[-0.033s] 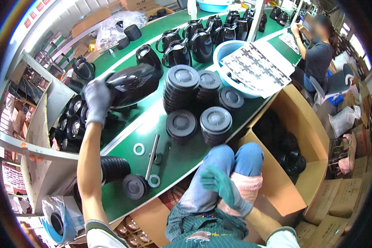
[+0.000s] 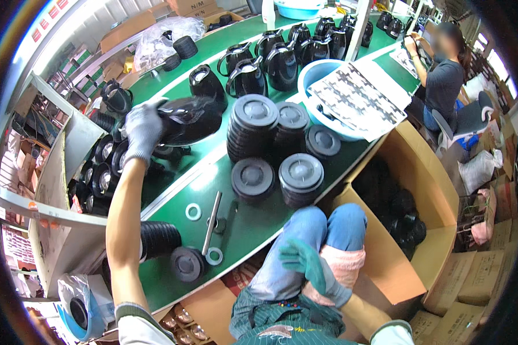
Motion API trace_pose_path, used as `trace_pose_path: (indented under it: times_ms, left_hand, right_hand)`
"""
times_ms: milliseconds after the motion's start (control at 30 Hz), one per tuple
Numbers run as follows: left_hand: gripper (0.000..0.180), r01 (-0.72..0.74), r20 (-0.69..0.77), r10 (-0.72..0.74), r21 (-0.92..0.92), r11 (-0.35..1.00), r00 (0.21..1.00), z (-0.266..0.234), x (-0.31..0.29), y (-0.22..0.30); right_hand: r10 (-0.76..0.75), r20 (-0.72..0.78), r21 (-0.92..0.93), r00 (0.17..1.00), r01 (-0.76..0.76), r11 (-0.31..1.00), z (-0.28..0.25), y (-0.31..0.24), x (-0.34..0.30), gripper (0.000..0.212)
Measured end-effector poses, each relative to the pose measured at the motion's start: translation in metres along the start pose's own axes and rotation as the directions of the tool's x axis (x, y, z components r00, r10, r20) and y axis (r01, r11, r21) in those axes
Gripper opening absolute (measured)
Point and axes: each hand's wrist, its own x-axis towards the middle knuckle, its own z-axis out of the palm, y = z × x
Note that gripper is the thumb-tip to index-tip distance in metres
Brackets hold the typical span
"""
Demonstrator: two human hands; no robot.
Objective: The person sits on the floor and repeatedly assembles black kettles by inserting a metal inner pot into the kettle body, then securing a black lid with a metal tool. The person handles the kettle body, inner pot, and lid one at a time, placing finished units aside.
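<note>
My left hand (image 2: 144, 127), in a grey glove, is closed on one end of a glossy black jug (image 2: 194, 119), which lies tilted on its side over the green table (image 2: 213, 167). Its far end comes close to an upright black jug (image 2: 206, 81). The glove hides the end I grip. Over my lap, my right hand (image 2: 308, 265), in a green and grey glove, holds nothing, its fingers stretched out. Stacks of round black discs (image 2: 253, 115) stand right of the held jug. A metal rod (image 2: 212, 223) and a pale ring (image 2: 193, 211) lie nearer me.
Several black jugs (image 2: 282, 66) line the far table. A blue basin (image 2: 311, 72) has a patterned sheet (image 2: 357, 95) across it. An open carton (image 2: 437, 190) with black parts stands at my right. Black jugs or shells (image 2: 103, 172) crowd the left. Another person (image 2: 443, 80) sits at far right.
My left hand and the black jug's gripped end have shifted slightly. My right hand stays over my lap.
</note>
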Motion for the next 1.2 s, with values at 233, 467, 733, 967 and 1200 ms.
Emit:
trace_pose_path:
  times_ms: [233, 467, 733, 967, 1200]
  left_hand:
    - [0.026, -0.041, 0.207, 0.031, 0.044, 0.998, 0.978, 0.156, 0.112, 0.032]
    - [0.059, -0.055, 0.254, 0.115, -0.233, 0.971, 0.960, 0.128, 0.136, 0.019]
    - [0.046, 0.013, 0.423, -0.133, 0.274, 0.962, 0.896, 0.068, -0.039, -0.049]
    - [0.039, -0.053, 0.130, 0.050, 0.021, 0.998, 0.990, 0.040, -0.098, -0.050]
    - [0.037, -0.388, 0.097, 0.400, -0.123, 0.913, 0.911, -0.130, -0.206, 0.006]
  right_hand:
    - [-0.070, -0.105, -0.142, 0.992, 0.055, 0.988, -0.009, -0.008, -0.004, 0.070]
    - [0.016, -0.154, -0.144, 0.988, -0.039, 0.989, -0.012, -0.023, 0.017, 0.058]
    - [-0.039, -0.126, -0.265, 0.991, 0.004, 0.964, 0.013, -0.025, 0.022, 0.069]
    - [-0.173, 0.086, -0.298, 0.981, 0.191, 0.935, 0.046, -0.031, 0.015, 0.051]
    - [-0.432, 0.751, -0.642, 0.499, 0.704, -0.304, 0.158, -0.121, 0.087, 0.089]
